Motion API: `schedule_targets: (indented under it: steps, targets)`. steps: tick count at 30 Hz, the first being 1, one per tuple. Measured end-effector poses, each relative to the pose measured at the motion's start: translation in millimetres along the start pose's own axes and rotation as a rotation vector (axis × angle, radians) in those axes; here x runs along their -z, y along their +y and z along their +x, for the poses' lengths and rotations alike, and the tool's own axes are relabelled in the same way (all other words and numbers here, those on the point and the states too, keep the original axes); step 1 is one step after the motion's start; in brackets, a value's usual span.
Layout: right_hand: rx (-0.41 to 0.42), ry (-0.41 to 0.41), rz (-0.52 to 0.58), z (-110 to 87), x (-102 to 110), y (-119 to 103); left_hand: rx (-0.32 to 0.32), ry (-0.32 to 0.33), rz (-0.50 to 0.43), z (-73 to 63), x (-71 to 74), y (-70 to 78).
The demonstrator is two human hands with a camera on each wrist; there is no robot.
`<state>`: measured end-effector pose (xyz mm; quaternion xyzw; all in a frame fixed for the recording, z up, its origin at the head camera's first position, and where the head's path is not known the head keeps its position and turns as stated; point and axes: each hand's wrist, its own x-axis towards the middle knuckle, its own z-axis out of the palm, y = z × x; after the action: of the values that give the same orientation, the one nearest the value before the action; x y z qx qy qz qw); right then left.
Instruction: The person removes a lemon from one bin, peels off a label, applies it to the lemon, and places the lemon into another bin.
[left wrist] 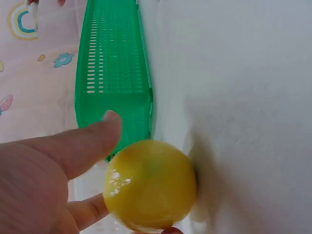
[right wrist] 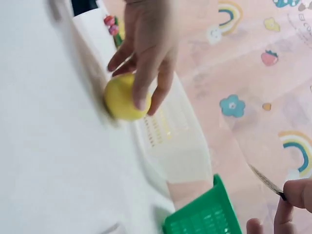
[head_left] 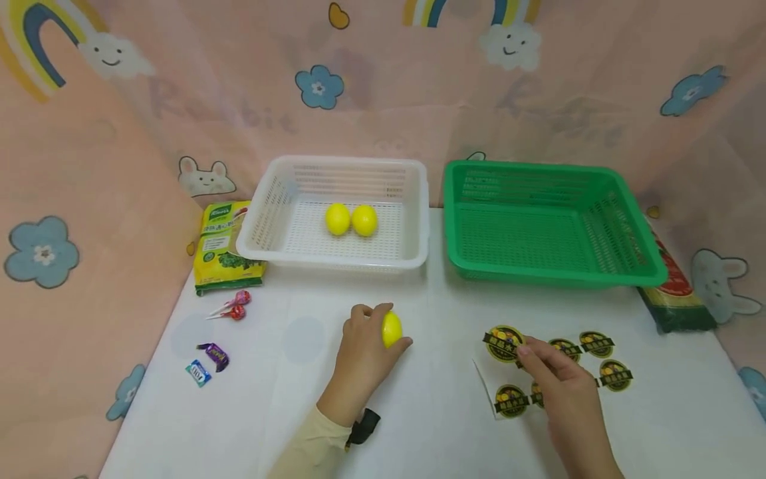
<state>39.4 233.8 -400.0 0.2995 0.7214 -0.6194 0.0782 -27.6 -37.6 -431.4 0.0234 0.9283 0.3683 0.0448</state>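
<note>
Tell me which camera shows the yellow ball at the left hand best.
The left wrist view: the yellow ball looks largest there, mostly uncovered. The head view shows it small, partly hidden by the left hand; the right wrist view, partly covered by fingers.

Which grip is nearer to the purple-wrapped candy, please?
Left: in the head view, the left grip, around a yellow ball, is right of the purple-wrapped candy; the right grip, pinching a sticker, is farther right.
</note>
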Motion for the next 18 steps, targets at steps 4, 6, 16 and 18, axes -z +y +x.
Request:
schedule_targets:
  steps: [4,6,16,18]
  targets:
    - [0.063,-0.077,0.023,5.0,-12,-12,-0.011,-0.020,-0.036,3.5,-2.0,-4.8]
    - [0.094,-0.106,0.027,7.4,-19,-16,-0.011,-0.032,-0.047,5.4,-1.8,-7.5]
    - [0.228,-0.216,0.112,-1.4,-42,-50,-0.096,-0.191,-1.034,12.1,-12.1,0.4]
    - [0.258,-0.228,0.097,-4.3,-48,-58,-0.141,-0.263,-1.204,10.1,-12.5,4.2]
